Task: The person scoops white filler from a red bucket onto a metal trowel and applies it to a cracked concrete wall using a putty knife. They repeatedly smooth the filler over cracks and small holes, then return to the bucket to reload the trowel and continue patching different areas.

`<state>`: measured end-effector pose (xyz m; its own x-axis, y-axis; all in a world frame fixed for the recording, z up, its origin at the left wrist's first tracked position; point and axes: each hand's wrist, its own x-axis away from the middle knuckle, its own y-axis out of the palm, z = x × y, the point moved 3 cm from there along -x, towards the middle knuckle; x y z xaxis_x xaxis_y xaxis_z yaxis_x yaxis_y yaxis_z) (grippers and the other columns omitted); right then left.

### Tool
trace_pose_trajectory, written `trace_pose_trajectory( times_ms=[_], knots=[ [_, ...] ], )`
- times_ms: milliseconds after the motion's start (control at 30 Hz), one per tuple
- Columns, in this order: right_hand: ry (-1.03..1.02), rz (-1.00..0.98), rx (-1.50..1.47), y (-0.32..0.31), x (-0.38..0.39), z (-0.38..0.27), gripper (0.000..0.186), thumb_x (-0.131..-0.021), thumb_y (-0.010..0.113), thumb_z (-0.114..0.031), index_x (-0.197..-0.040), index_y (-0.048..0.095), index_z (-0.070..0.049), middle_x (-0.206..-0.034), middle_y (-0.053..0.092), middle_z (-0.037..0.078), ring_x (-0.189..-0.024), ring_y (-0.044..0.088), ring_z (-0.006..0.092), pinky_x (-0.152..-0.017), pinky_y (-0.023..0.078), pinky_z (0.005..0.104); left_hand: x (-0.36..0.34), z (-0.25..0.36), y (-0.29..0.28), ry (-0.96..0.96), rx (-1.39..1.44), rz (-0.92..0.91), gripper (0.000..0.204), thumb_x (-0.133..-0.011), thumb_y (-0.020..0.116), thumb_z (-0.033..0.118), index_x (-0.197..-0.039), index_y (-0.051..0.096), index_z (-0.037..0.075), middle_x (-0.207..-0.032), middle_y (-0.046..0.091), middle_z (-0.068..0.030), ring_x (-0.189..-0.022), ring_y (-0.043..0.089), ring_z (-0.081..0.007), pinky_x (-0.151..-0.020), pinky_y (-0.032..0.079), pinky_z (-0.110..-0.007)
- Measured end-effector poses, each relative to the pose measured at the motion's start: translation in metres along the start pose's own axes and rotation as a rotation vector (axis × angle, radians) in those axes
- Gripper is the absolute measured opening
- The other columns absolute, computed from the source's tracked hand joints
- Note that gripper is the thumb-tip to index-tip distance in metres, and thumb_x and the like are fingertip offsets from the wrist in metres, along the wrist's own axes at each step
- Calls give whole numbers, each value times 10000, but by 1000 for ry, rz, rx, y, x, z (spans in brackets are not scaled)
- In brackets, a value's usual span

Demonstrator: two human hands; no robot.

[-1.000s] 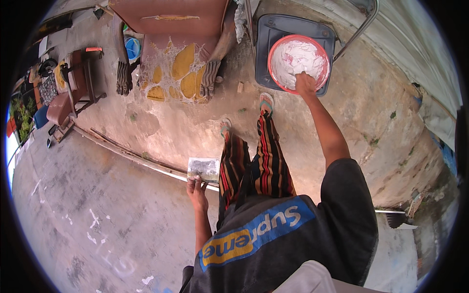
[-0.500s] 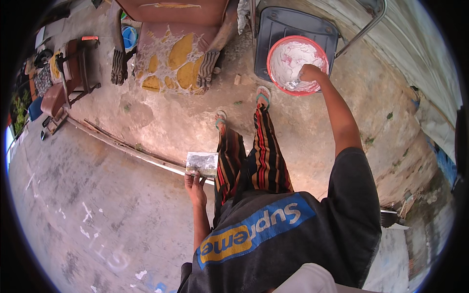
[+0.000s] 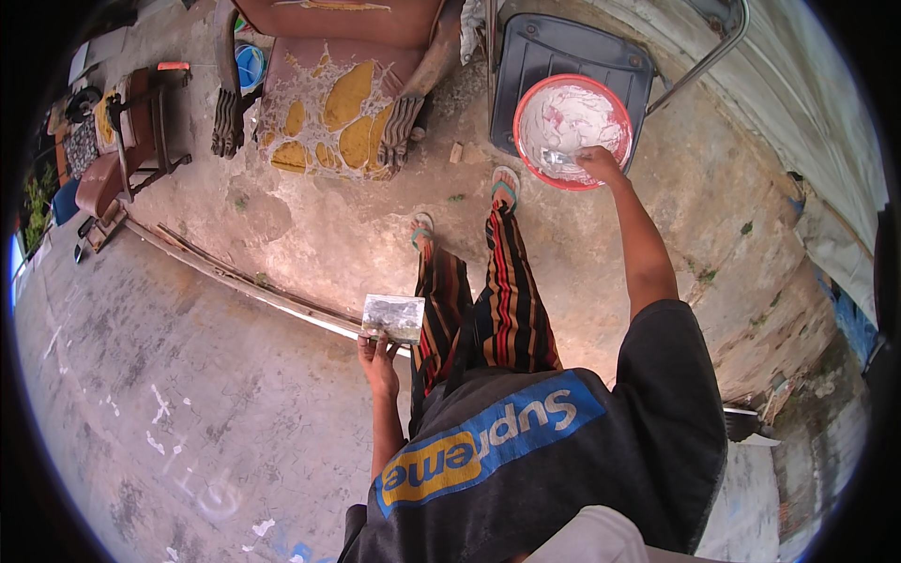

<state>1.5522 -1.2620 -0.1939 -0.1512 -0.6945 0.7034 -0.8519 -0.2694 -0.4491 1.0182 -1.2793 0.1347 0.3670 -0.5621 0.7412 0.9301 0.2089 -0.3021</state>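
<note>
In my left hand (image 3: pixel 379 360) is a flat rectangular plate (image 3: pixel 393 317), gripped by its near edge beside my left leg. Its face is smeared grey and white. My right hand (image 3: pixel 599 164) reaches over the near right rim of a red basin (image 3: pixel 519 137), closed round a small scraper (image 3: pixel 560 158). The scraper's metal blade lies against thick white paste (image 3: pixel 567 114) that coats the basin's inside; its handle is hidden in my fingers. Under the basin is the dark plastic seat of a chair (image 3: pixel 527 49).
A torn brown armchair (image 3: pixel 324 113) with exposed yellow foam stands ahead. Left of it are a blue bucket (image 3: pixel 249 68) and another worn chair (image 3: pixel 105 183). A wooden strip (image 3: pixel 253 289) crosses the concrete floor, and a pale sheet (image 3: pixel 807 103) hangs at right.
My right hand has shifted slightly toward me in the basin, and the scraper blade now points left across the paste. The plate in my left hand has barely moved.
</note>
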Motion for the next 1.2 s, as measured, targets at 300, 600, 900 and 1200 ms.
trace_pose_trajectory(
  times_ms=[300, 600, 900, 1200],
  knots=[
    [-163, -51, 108, -6, 4, -58, 276, -849, 589, -234, -1081, 688, -122, -923, 695, 124, -804, 664, 261, -726, 507, 354, -11, 3, -7, 17, -11, 6, 239, -899, 568, 44, -1110, 463, 85, -1078, 558, -67, -969, 557, -171, -797, 543, -353],
    [-8, -365, -649, -37, 13, -76, 310, -942, 469, -338, -902, 594, -57, -628, 524, 1, -481, 465, 79, -416, 366, 243, -2, -25, -18, 35, 80, 119, 417, -888, 534, 27, -1181, 244, 88, -1135, 533, -192, -970, 587, -271, -804, 520, -399],
    [-398, -980, -870, 25, 46, -250, 426, -868, 567, -148, -1255, 436, -27, -990, 579, 139, -825, 560, 202, -732, 444, 312, 24, -44, -105, 205, 499, 442, 408, -877, 537, 3, -1084, 186, 12, -1031, 539, -154, -855, 630, -234, -690, 588, -364],
    [-415, -1220, -691, 218, 191, -526, 306, -890, 536, -328, -1055, 551, -71, -686, 562, 43, -473, 472, 100, -427, 387, 215, 64, -155, -268, 295, 1030, 623, 219, -895, 520, 19, -1100, 471, -40, -1088, 581, -127, -986, 617, -222, -866, 549, -386]
  ],
)
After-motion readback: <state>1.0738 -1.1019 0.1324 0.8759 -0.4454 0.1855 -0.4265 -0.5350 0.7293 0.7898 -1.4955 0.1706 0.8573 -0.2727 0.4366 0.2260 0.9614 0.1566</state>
